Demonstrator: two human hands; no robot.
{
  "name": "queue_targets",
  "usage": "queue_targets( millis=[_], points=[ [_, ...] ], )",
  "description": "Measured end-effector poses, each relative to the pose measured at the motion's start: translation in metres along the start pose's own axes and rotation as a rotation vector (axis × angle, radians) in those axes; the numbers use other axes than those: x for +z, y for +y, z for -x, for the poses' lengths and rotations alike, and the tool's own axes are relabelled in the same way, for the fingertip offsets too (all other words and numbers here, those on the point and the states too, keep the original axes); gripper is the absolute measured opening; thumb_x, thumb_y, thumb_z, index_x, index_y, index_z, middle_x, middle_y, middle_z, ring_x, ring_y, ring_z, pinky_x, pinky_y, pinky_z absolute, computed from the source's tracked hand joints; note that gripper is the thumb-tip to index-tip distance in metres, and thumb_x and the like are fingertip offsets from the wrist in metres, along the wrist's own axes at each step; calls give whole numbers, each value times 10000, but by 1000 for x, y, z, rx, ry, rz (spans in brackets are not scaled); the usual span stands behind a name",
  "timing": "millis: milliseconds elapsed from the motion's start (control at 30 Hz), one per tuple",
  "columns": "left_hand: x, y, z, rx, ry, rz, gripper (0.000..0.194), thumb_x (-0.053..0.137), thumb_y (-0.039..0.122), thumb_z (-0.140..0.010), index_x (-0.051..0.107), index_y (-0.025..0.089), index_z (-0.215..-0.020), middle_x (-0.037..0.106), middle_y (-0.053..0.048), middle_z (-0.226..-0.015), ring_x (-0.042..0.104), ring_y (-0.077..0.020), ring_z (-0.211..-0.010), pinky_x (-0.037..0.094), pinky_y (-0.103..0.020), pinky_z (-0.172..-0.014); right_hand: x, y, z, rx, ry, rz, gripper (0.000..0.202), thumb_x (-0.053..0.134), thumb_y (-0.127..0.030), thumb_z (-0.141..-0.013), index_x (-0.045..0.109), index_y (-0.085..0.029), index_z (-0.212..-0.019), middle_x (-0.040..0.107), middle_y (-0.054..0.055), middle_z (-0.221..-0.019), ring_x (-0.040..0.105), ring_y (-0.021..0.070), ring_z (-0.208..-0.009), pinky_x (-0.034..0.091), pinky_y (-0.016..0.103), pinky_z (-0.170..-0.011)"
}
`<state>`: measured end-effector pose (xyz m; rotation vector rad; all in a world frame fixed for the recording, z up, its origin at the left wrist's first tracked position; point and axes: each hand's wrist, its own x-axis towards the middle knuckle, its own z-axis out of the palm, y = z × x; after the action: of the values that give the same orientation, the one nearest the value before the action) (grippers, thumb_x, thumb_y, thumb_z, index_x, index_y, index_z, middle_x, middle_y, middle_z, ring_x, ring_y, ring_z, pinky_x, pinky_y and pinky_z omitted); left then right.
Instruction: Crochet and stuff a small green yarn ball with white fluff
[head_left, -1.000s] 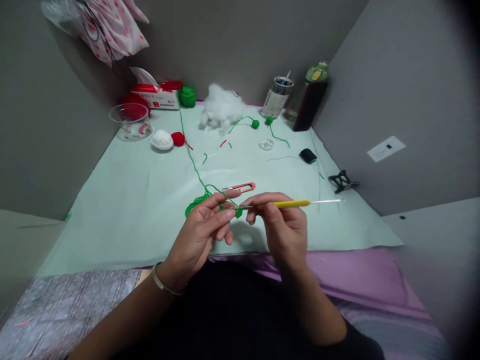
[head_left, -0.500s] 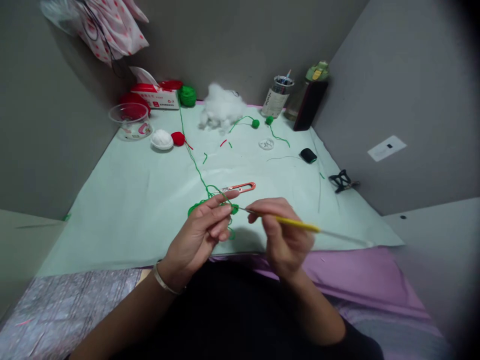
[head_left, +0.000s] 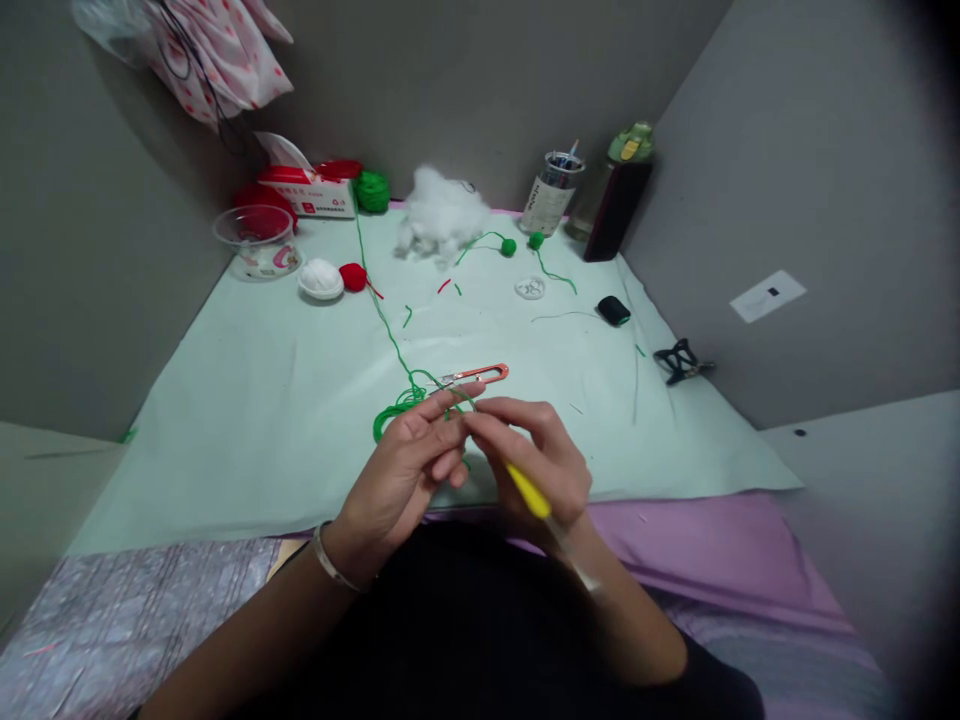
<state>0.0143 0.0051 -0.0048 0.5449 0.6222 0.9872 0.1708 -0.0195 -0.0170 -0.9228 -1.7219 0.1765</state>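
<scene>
Between thumb and fingers, my left hand (head_left: 409,465) pinches a small green crochet piece, now mostly hidden by the fingertips. Green yarn (head_left: 384,322) runs over the left index finger and back across the table. My right hand (head_left: 536,455) is closed round a crochet hook (head_left: 529,490) with a yellow grip; its tip is hidden at the left fingertips, where both hands meet. A loose heap of green yarn (head_left: 394,415) lies just left of the left hand. Behind the fingers rest orange thread snips (head_left: 487,373).
White stuffing (head_left: 442,212), a green yarn ball (head_left: 373,191), a tissue box (head_left: 322,198) and a plastic tub (head_left: 257,243) stand at the back. A pen holder (head_left: 553,195) and bottle (head_left: 630,150) are back right. A black claw clip (head_left: 679,361) lies right, near grey partitions.
My right hand has moved left against the left fingertips. The hook has swung from pointing right to slanting steeply down toward my forearm. The left hand stays nearly in place.
</scene>
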Motion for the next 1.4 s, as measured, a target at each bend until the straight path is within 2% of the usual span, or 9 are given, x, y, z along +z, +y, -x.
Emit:
queue_targets(
  millis=[133, 233, 333, 533, 700, 800, 1000, 1133, 1400],
  points=[
    [0, 6, -1, -25, 65, 100, 303, 855, 154, -802, 813, 129, -1101, 424, 83, -636, 273, 11, -468, 373, -68, -424, -3, -2, -8, 300, 145, -383, 257, 580, -142, -1016, 786, -279, -1084, 718, 27, -950, 654, 145, -724, 567, 326, -648],
    [4, 4, 1, 34, 35, 13, 312, 825, 151, -835, 799, 149, -1146, 427, 86, -615, 305, -7, -470, 441, -102, -464, -1, -1, -13, 371, 102, -563, 200, 607, -215, -1020, 798, -273, -1033, 715, 28, -953, 635, 139, -712, 540, 316, -628],
    [6, 0, 4, 60, 32, -53, 329, 813, 163, -853, 782, 165, -1180, 441, 87, -625, 332, -17, -472, 486, -136, -493, 1, 2, -12, 396, 61, -568, 183, 628, -229, -1012, 805, -270, -1033, 728, 35, -980, 641, 145, -757, 539, 319, -665],
    [4, 1, 5, 68, 64, -44, 328, 818, 170, -842, 776, 163, -1167, 529, 54, -734, 387, -17, -515, 505, -139, -517, 1, 3, -8, 457, 133, -667, 189, 620, -215, -1015, 803, -260, -1021, 725, 24, -970, 658, 126, -721, 558, 300, -650],
    [3, -1, 2, 81, 81, -60, 247, 800, 200, -859, 778, 152, -1100, 695, -32, -962, 639, -75, -715, 600, -208, -745, 2, 0, -7, 470, 100, -657, 169, 636, -247, -1005, 801, -265, -1034, 745, 34, -995, 712, 147, -759, 615, 314, -671],
    [4, -1, 2, 70, 59, -73, 259, 822, 195, -840, 773, 168, -1093, 740, -51, -1013, 699, -113, -803, 601, -239, -834, 3, 0, -7, 467, 93, -608, 167, 642, -252, -1001, 801, -277, -1046, 769, 31, -1012, 724, 145, -758, 629, 314, -679],
    [4, 0, 2, 82, 65, -102, 119, 836, 191, -821, 779, 160, -922, 738, -34, -969, 696, -114, -794, 608, -229, -794, 2, 1, -5, 475, 129, -543, 143, 645, -294, -1000, 780, -265, -1038, 787, 33, -987, 735, 160, -749, 633, 331, -668],
    [2, 1, 2, 56, 90, -53, 111, 831, 173, -827, 758, 150, -908, 703, -10, -857, 689, -97, -755, 613, -198, -758, 0, 1, -5, 493, 156, -519, 178, 583, -295, -1035, 752, -240, -1033, 777, 38, -961, 751, 164, -760, 645, 338, -695],
    [3, 3, 2, 54, 92, -28, 107, 829, 150, -818, 753, 140, -894, 697, -6, -854, 693, -87, -743, 617, -180, -746, 2, 1, -5, 481, 168, -546, 174, 598, -275, -1031, 764, -228, -1010, 764, 31, -938, 745, 150, -756, 644, 313, -701]
  ],
)
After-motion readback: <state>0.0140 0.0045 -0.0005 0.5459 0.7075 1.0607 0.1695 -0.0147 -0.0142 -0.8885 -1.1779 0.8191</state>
